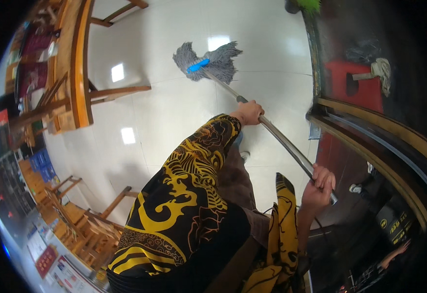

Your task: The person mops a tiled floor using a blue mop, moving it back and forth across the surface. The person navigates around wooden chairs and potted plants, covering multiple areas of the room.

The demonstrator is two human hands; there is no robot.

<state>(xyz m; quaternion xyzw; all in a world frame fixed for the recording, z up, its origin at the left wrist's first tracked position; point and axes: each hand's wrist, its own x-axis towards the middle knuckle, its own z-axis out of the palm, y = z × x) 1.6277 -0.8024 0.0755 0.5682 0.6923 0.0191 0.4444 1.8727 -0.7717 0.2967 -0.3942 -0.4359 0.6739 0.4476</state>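
Observation:
A mop with a grey string head (223, 56) and a blue clamp (198, 66) rests on the shiny tiled floor. Its metal handle (286, 144) slants down toward the lower right. My left hand (249, 113) is wrapped round the handle's middle, below a dark joint. Nearer to me, my right hand (321, 186) grips the handle close to its end, which pokes out past the fingers. A black sleeve with yellow patterns (174, 195) covers my left arm.
A wooden table (79, 68) stands at the left, its leg jutting over the floor. Wooden chairs (96, 229) are at the lower left. To the right are a wooden-edged sliding door track (369, 117) and a red plastic stool (352, 85) with a cloth (382, 73).

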